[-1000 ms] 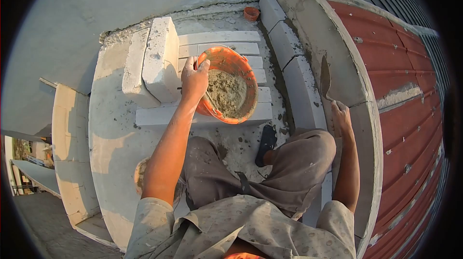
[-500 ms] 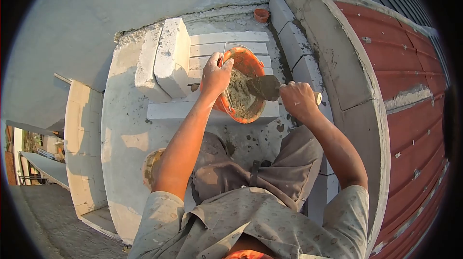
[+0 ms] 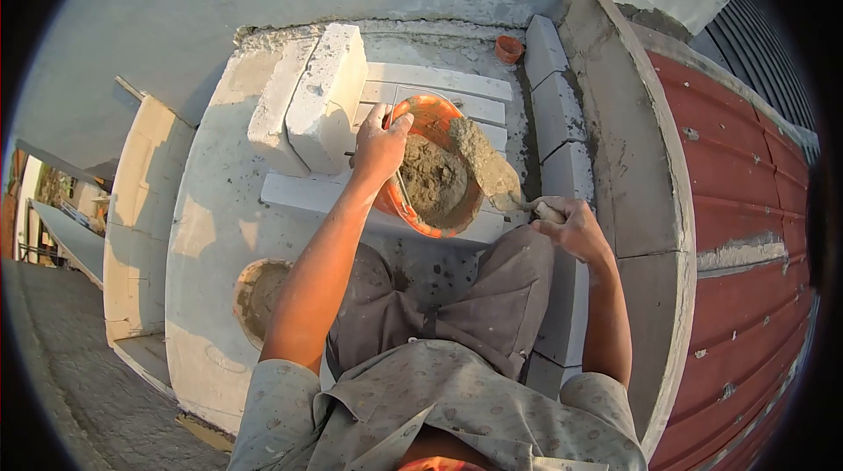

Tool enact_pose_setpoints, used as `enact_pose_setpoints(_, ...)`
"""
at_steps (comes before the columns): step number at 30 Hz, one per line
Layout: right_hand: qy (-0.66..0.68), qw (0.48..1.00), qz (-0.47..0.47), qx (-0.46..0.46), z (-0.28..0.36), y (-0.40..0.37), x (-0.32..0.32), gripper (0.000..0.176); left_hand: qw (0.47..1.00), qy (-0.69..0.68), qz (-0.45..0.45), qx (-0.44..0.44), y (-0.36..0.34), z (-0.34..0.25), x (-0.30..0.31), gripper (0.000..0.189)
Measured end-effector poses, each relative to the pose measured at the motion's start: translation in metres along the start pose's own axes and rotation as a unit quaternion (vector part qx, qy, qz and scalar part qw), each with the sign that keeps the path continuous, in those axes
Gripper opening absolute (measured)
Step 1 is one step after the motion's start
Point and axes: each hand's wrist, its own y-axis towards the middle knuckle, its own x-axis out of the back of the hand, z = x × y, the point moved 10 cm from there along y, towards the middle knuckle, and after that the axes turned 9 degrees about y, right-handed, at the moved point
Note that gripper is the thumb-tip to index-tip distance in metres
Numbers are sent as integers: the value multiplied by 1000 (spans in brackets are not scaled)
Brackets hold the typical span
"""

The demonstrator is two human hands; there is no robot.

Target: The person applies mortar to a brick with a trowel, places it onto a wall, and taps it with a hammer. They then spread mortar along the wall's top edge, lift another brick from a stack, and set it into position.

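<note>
My left hand (image 3: pixel 382 148) grips the rim of an orange bucket (image 3: pixel 386 201), which tilts toward me above the white blocks. Grey mortar (image 3: pixel 432 179) lies inside the bucket, and a thin wire handle arcs over its left side. My right hand (image 3: pixel 571 227) is closed around the handle of a trowel (image 3: pixel 502 194). A load of wet mortar covers the trowel's blade, which is held at the right edge of the bucket.
White blocks (image 3: pixel 329 102) stand upright at left, with more lying flat behind the bucket. A row of blocks (image 3: pixel 562 111) runs along the right wall. A small orange container (image 3: pixel 508 50) sits at the back. Near my left forearm is a round mortar-filled tub (image 3: pixel 255 295).
The trowel has come up out of the bucket and turned, now carrying mortar on its blade. My right hand has moved down and slightly right. The camera view has shifted a little.
</note>
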Motion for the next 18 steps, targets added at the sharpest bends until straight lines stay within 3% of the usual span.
enact_pose_setpoints(1,21,999,-22,-14,-9,-1,15,37,999,-19,33,22,-4,-5,-1,35)
enact_pose_setpoints(6,191,975,-98,-64,-61,5,80,12,1000,-24,8,-2,-4,-11,-5,33)
enact_pose_setpoints(11,349,904,-146,-200,-189,43,116,21,999,-28,18,2,-5,-18,-8,34)
enact_pose_setpoints(13,336,904,-166,-207,-201,51,127,22,1000,-21,9,-6,-2,-20,-9,33)
enact_pose_setpoints(16,363,895,-236,-108,-152,41,137,23,1000,-3,10,0,-3,-14,-10,33)
enact_pose_setpoints(18,359,895,-225,-138,-157,42,125,25,999,1,38,23,-3,-22,-10,33)
